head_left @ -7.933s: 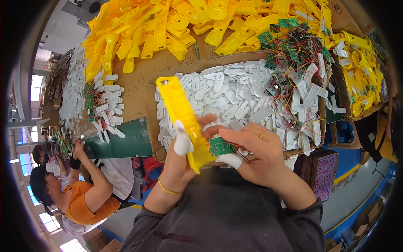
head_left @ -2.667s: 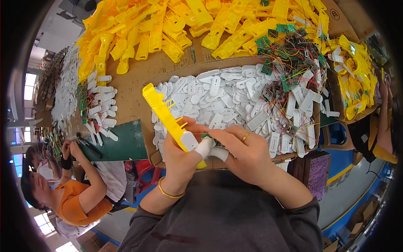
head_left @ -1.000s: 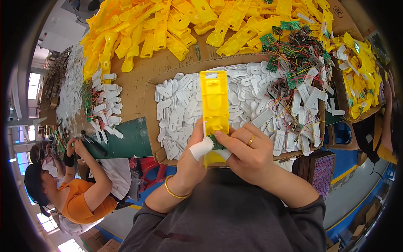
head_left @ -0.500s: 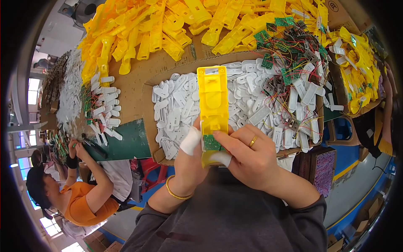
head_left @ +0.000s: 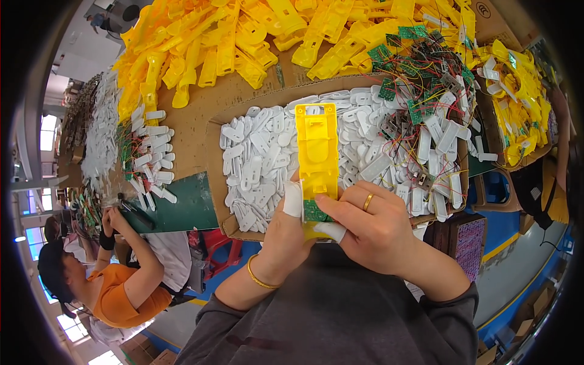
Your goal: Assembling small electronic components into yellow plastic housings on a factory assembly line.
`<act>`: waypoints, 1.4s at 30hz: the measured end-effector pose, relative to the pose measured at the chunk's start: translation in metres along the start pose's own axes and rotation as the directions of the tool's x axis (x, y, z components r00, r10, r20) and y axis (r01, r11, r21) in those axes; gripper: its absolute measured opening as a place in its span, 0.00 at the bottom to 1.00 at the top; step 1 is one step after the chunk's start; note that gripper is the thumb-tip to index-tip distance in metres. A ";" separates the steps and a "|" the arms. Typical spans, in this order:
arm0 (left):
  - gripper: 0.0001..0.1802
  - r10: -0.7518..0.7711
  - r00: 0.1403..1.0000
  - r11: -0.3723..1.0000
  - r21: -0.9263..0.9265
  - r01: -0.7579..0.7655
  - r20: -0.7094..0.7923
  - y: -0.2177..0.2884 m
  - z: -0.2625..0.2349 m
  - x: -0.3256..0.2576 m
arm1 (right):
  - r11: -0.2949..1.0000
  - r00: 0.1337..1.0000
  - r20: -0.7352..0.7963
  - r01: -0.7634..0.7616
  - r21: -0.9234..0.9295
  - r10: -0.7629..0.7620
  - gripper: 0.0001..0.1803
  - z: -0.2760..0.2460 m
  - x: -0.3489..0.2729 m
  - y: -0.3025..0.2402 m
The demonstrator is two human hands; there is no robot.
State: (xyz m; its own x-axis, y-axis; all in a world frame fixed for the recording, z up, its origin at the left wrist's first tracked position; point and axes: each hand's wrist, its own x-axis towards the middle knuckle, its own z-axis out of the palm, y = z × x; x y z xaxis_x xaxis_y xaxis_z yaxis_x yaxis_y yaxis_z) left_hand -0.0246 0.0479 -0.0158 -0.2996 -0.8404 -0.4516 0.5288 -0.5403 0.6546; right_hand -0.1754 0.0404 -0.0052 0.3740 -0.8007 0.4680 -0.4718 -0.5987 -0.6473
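Observation:
A long yellow plastic housing (head_left: 317, 143) is held upright over a carton, its hollow side facing me. Wrapped around its lower left edge is my left hand (head_left: 285, 228), with white tape on the thumb and a bangle at the wrist. A small green circuit board (head_left: 316, 211) lies inside the housing's lower end. My right hand (head_left: 374, 225), with a ring, presses its index fingertip at the board's upper edge. The taped right thumb grips the housing's bottom end. Below the housing, my left fingers are partly hidden.
The cardboard carton (head_left: 214, 146) holds white plastic pieces (head_left: 258, 146). Wired circuit boards (head_left: 420, 109) are heaped at its right. Yellow housings (head_left: 243, 36) are piled behind it, and another box of yellow parts (head_left: 517, 115) stands right. A co-worker in orange (head_left: 131, 286) works at the left.
Both hands and the yellow housing have shifted slightly right and a little toward me. The right index finger stays at the circuit board.

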 end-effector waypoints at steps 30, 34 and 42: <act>0.24 0.337 0.851 0.579 0.623 -0.525 0.404 0.005 0.004 0.001 | 0.199 0.600 0.557 -0.763 0.616 0.575 0.16 -0.012 -0.001 0.008; 0.23 0.409 0.797 0.312 0.752 -0.580 0.445 -0.001 -0.002 0.006 | 0.175 0.650 0.497 -0.691 0.702 0.575 0.15 -0.001 -0.007 0.011; 0.24 0.427 0.855 0.421 0.772 -0.476 0.295 -0.014 -0.015 0.024 | 0.190 0.729 0.387 -0.571 0.798 0.565 0.11 0.021 -0.006 0.029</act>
State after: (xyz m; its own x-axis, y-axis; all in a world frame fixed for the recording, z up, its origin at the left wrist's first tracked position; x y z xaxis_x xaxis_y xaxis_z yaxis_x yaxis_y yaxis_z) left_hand -0.0271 0.0360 -0.0448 -0.2645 -0.9617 0.0717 -0.2479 0.1397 0.9587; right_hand -0.1747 0.0283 -0.0399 0.3149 -0.9136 -0.2574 0.3343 0.3605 -0.8708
